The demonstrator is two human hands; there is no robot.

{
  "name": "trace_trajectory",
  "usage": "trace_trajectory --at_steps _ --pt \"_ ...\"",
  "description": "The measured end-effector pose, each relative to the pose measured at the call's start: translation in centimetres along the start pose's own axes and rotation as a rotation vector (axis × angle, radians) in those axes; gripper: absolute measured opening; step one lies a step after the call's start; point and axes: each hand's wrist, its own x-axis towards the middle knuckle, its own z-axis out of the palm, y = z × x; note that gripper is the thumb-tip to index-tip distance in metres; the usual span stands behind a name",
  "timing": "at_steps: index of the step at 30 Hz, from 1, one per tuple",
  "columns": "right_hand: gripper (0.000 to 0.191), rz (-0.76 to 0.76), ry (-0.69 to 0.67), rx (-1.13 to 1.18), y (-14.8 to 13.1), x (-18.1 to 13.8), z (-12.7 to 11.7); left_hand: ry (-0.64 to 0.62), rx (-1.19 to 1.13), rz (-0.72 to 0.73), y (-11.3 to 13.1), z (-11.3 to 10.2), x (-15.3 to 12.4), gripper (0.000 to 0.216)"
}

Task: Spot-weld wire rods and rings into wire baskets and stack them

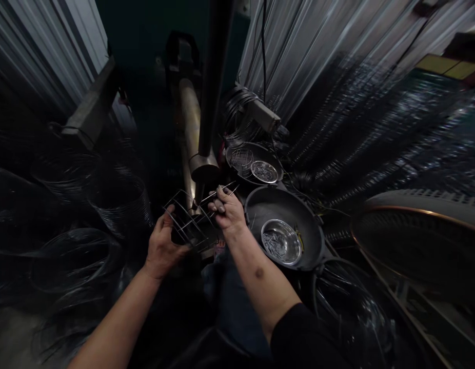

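A wire grid frame [187,220] of thin metal rods sits under the dark vertical press column [212,92]. My left hand [162,246] grips the frame's near left edge with curled fingers. My right hand [226,207] is pinched on a thin metal rod [222,190] that lies across the top of the frame, right below the column's round foot [203,169].
A dark pan [312,225] with a shiny bowl of small metal pieces [280,241] lies right of my right hand. Another pan [274,156] with small dishes sits behind it. Coils of wire [118,205] are stacked left; bundled wire rings and a fan guard [422,225] fill the right.
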Motion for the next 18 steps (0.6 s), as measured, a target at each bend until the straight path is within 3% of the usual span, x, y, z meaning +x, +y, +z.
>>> trace_trajectory --at_steps 8,15,18 --pt "0.019 -0.032 -0.015 -0.031 -0.1 -0.2 -0.1 0.018 -0.062 -0.054 0.5 0.4 0.0 0.086" --pt "0.026 0.115 -0.093 -0.336 -1.6 -2.0 -1.2 0.002 -0.135 -0.215 1.0 0.6 -1.3 0.081" --pt "0.026 0.110 -0.099 -0.288 -1.7 -2.4 -1.4 0.055 -0.139 -0.247 1.1 1.0 -1.9 0.078"
